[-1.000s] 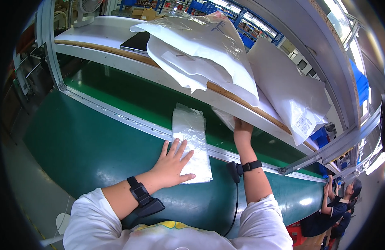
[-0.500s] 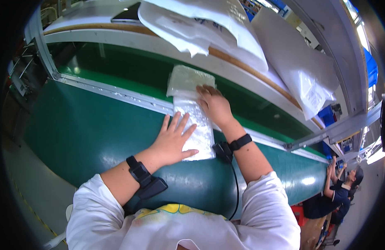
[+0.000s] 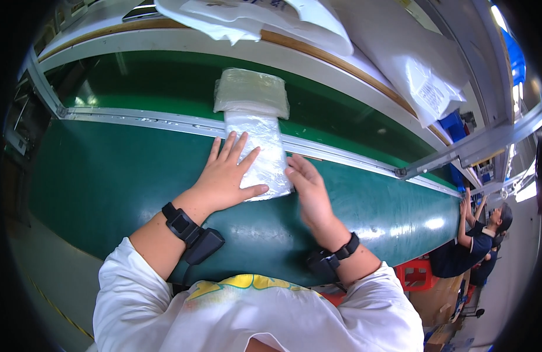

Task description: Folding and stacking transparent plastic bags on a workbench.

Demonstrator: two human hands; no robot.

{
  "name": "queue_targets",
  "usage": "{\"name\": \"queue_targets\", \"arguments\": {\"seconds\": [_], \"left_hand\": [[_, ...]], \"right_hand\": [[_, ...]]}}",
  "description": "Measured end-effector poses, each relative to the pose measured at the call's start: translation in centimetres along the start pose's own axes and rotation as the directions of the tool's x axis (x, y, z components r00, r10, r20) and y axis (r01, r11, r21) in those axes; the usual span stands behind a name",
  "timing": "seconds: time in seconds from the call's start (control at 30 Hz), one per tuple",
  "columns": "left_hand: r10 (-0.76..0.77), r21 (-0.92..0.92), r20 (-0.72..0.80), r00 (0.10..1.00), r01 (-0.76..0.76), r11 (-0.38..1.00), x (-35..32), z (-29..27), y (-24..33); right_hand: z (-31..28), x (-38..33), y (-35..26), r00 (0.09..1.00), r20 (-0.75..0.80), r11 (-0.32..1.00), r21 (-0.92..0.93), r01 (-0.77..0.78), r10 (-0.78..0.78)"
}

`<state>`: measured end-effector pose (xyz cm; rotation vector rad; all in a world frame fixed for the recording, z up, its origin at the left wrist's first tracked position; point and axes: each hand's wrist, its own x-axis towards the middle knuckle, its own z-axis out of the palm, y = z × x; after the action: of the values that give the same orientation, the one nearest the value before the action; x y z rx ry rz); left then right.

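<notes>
A stack of clear plastic bags [image 3: 269, 154] lies flat across the metal rail, its near end on the green work surface. My left hand [image 3: 223, 177] is spread open over the left side of this stack, pressing on it. At the stack's right edge is my right hand [image 3: 311, 196], turned on its side with loosely bent fingers and nothing visible in it. Its fingertips are close to the plastic; whether they touch it I cannot tell. Another bundle of clear plastic bags [image 3: 251, 91] rests over the far end of the stack, beyond the rail.
A metal rail [image 3: 150, 120] crosses the green work surface [image 3: 118, 170]. Above the far side runs a shelf with a wooden edge [image 3: 335, 61], holding white plastic sacks [image 3: 400, 64]. A metal post [image 3: 476, 144] stands at right. Farther right, a person [image 3: 479, 237] works near a red stool [image 3: 414, 274].
My right hand has come off the upper part of the bags and moved nearer me, to their right edge. My left hand stays spread on the stack. The view has shifted slightly.
</notes>
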<state>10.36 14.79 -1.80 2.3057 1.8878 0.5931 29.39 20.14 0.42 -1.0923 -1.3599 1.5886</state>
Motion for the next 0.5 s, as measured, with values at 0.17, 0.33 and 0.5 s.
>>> {"name": "queue_targets", "arguments": {"seconds": [0.17, 0.33, 0.5], "left_hand": [[-0.007, -0.002, 0.022, 1.000, 0.007, 1.000, 0.5, -0.6, 0.0], [0.007, -0.029, 0.020, 1.000, -0.006, 1.000, 0.8, -0.6, -0.7], [0.001, -0.087, -0.012, 1.000, -0.002, 0.996, 0.4, -1.5, 0.0]], "right_hand": [[2.3, -0.8, 2.5, 0.995, 0.038, 0.994, 0.049, 0.095, -0.097], [2.2, -0.3, 3.0, 0.991, 0.092, 0.991, 0.103, 0.091, -0.100], [1.3, -1.4, 2.4, 0.988, -0.023, 0.987, -0.057, 0.149, -0.151]]}}
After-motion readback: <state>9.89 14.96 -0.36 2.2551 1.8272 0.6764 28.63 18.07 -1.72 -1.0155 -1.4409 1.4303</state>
